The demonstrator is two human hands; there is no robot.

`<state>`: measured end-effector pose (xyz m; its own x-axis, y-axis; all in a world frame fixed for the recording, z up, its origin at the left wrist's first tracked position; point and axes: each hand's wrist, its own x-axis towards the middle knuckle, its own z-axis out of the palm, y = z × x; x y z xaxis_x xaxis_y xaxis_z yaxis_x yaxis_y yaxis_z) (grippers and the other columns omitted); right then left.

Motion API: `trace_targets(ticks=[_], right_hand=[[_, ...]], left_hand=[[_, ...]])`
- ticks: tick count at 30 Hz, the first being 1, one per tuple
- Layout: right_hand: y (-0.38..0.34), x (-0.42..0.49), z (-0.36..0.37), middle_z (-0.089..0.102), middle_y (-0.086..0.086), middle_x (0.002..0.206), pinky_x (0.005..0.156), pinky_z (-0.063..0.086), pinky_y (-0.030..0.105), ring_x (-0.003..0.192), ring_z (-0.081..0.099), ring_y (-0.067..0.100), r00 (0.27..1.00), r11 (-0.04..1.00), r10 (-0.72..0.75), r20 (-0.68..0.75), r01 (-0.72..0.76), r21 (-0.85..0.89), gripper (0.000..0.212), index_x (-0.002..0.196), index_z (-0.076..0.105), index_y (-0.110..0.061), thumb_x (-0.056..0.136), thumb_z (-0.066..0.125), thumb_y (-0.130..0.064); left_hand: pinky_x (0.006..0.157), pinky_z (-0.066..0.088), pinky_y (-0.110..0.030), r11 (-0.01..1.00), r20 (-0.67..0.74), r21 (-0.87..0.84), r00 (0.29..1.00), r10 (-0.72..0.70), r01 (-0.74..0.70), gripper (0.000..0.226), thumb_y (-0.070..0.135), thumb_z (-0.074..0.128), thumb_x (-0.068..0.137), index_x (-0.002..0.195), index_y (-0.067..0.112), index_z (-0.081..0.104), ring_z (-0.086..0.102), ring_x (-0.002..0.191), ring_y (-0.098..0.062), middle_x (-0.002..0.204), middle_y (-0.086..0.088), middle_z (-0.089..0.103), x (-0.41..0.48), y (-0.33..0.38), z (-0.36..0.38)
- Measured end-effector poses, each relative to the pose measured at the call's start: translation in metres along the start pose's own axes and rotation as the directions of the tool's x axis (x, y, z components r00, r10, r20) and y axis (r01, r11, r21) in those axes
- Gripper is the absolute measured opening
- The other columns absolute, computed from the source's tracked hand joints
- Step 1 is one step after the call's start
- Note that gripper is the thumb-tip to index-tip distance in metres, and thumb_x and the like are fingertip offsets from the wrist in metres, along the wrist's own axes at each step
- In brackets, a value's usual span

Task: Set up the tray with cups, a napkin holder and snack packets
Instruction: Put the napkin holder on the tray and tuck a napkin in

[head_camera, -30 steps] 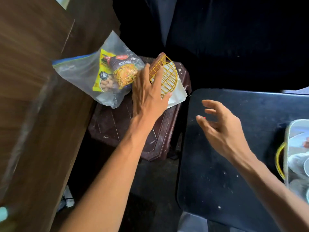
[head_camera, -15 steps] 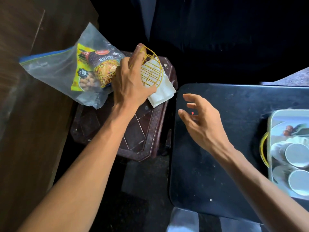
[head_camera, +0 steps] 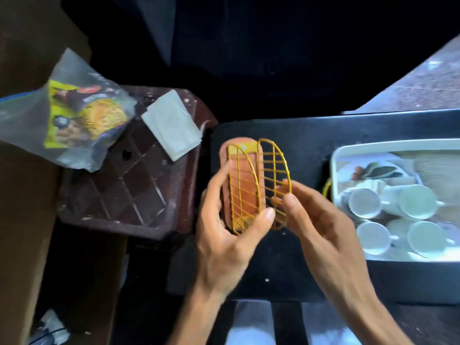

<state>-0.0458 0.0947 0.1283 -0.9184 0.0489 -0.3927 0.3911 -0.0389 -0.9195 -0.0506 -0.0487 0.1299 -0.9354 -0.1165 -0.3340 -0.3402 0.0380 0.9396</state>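
Observation:
The napkin holder, yellow wire on a brown base, is held above the black table. My left hand grips its left side and lower edge. My right hand pinches its right wire panel with the fingertips. A stack of white napkins lies on the brown stool. A clear bag with yellow snack packets rests at the stool's left edge. The white tray at the right holds several white cups.
A wooden panel stands along the left. A dark cloth or curtain hangs behind the stool and table. Light floor shows at the upper right. A yellow handle sticks out of the tray's left side.
My left hand lifted the napkin holder off the napkins on the stool and carried it right, over the black table. My right hand came in and took its right panel.

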Motion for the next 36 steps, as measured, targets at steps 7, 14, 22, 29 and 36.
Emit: trace_targets(ticks=[7, 14, 22, 29, 36], right_hand=[[0.003, -0.06, -0.142, 0.076, -0.017, 0.108, 0.089, 0.053, 0.015, 0.104, 0.071, 0.001, 0.976, 0.979, -0.02, -0.217, -0.025, -0.201, 0.028, 0.117, 0.073, -0.03, 0.097, 0.058, -0.018], [0.017, -0.071, -0.27, 0.075, -0.019, 0.113, 0.096, 0.052, 0.021, 0.108, 0.068, -0.001, 0.876, 0.946, -0.072, -0.477, -0.092, -0.312, 0.029, 0.117, 0.072, -0.036, 0.095, 0.061, -0.022], [0.058, -0.025, -0.354, 0.078, -0.009, 0.103, 0.099, 0.054, 0.042, 0.106, 0.071, 0.017, 0.806, 0.969, 0.078, -0.587, -0.2, -0.145, 0.046, 0.107, 0.076, -0.034, 0.092, 0.047, -0.066], [0.083, 0.009, -0.372, 0.078, -0.014, 0.101, 0.101, 0.053, 0.046, 0.103, 0.072, 0.007, 0.764, 0.967, 0.21, -0.61, -0.256, 0.013, 0.048, 0.102, 0.076, -0.044, 0.089, 0.042, -0.075], [0.09, 0.017, -0.38, 0.077, -0.017, 0.102, 0.102, 0.053, 0.044, 0.103, 0.071, 0.002, 0.73, 0.947, 0.276, -0.625, -0.317, 0.049, 0.048, 0.098, 0.076, -0.046, 0.087, 0.042, -0.078]], left_hand=[[0.116, 0.04, -0.024, 0.98, 0.066, 0.164, 0.99, -0.122, 0.11, 0.079, 0.039, 0.078, 0.07, 0.145, 0.036, 0.051, 0.05, 0.139, -0.004, 0.154, 0.007, 0.047, -0.076, -0.006, 0.156], [0.12, 0.039, -0.041, 0.969, 0.225, 0.01, 0.943, -0.244, 0.249, 0.075, 0.041, 0.069, 0.084, 0.153, 0.028, 0.044, 0.049, 0.143, -0.01, 0.156, 0.007, 0.05, -0.101, -0.004, 0.31], [0.122, 0.036, -0.045, 0.882, 0.432, -0.069, 0.81, -0.395, 0.467, 0.063, 0.063, 0.048, 0.09, 0.141, 0.028, 0.058, 0.054, 0.138, -0.01, 0.146, 0.005, 0.062, -0.051, -0.038, 0.394], [0.119, 0.039, -0.048, 0.86, 0.413, 0.035, 0.776, -0.477, 0.51, 0.072, 0.076, 0.036, 0.089, 0.14, 0.031, 0.058, 0.06, 0.133, -0.015, 0.138, 0.002, 0.068, -0.022, -0.056, 0.422], [0.121, 0.036, -0.049, 0.846, 0.399, 0.082, 0.761, -0.512, 0.526, 0.077, 0.086, 0.033, 0.081, 0.142, 0.043, 0.053, 0.054, 0.136, -0.008, 0.143, 0.011, 0.063, -0.014, -0.066, 0.429]])
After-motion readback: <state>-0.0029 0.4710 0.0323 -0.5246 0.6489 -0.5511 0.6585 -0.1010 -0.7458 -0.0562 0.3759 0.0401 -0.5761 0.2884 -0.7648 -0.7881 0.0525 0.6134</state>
